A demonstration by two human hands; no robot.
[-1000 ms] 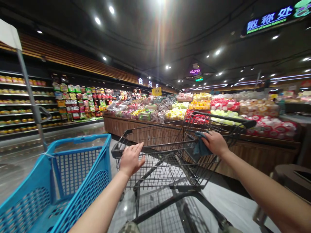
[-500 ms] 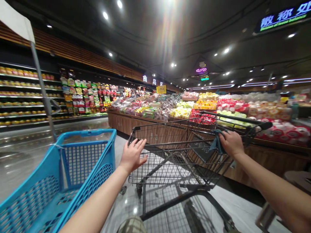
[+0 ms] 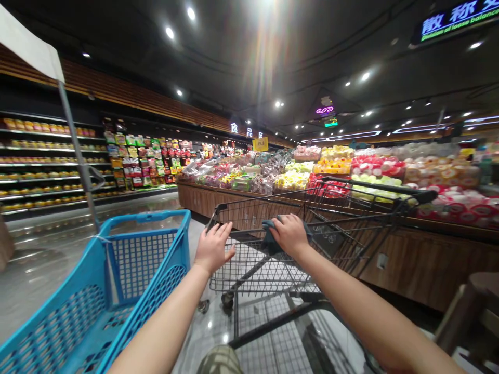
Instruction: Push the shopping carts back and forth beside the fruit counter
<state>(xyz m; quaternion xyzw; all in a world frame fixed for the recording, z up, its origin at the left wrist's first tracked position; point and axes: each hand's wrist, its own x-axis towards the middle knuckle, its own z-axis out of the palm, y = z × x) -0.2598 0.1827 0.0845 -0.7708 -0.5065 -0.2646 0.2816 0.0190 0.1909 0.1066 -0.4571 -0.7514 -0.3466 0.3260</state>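
Your right hand [image 3: 290, 232] is gripping a cloth [image 3: 270, 240] on the cart [image 3: 329, 238]; your left hand [image 3: 212, 246] is resting there, fingers spread.

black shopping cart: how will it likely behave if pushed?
The black shopping cart should roll readily, since casters show beneath it. It's probably stiff, with thick bars under its wire mesh. Likely light for its size too, as the mesh is mostly open.
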